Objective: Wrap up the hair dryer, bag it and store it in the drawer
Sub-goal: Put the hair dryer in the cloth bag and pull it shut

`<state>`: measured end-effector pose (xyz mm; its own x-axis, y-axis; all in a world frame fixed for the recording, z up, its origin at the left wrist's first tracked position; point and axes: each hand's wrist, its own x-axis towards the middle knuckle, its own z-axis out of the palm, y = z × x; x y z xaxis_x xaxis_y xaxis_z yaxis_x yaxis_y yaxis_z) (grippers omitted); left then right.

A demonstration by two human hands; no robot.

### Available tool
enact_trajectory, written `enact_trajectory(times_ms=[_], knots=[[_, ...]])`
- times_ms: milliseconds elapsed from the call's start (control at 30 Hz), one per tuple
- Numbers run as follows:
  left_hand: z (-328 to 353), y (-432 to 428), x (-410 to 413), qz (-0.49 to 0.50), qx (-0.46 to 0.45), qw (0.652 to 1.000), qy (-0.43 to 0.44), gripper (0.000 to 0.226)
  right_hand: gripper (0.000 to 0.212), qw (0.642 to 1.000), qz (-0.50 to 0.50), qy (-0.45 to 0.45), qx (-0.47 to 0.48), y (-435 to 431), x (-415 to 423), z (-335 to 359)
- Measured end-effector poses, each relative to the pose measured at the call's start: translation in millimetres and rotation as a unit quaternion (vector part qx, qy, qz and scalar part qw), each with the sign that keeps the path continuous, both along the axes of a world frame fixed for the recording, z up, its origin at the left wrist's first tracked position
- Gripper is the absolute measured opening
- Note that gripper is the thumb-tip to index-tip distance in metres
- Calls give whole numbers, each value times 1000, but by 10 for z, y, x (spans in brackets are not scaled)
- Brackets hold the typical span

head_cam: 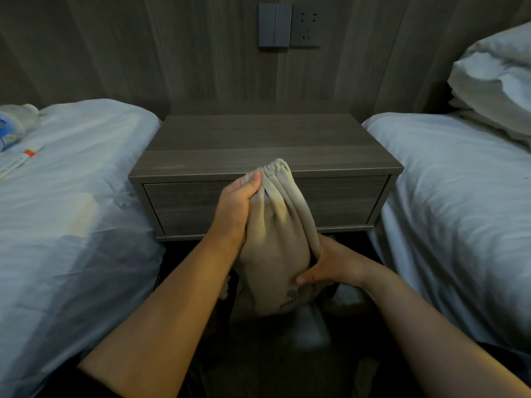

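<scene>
A beige cloth drawstring bag (pixel 277 242) is held up in front of the nightstand, its gathered mouth pointing away from me. It bulges as if full; the hair dryer itself is hidden. My left hand (pixel 234 209) pinches the bag near its cinched neck. My right hand (pixel 333 264) cups the bag's lower right side. The nightstand's drawer (pixel 339 201) sits shut right behind the bag.
The dark wooden nightstand (pixel 267 145) stands between two white beds (pixel 74 196) (pixel 459 196). A plastic bottle (pixel 10 127) and a small tube (pixel 20 162) lie on the left bed. Pillows (pixel 494 81) are piled on the right bed. Wall switches and a socket (pixel 288 25) are above.
</scene>
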<state>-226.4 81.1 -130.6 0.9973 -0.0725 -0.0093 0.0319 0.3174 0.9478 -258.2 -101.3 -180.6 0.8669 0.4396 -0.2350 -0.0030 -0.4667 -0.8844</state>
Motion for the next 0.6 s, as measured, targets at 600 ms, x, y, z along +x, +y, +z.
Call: enact_trajectory(times_ms=[600], knots=[[-40,146,114,97,-20,989,110,22,71,985,-131,-111,0,86,-96,-31]])
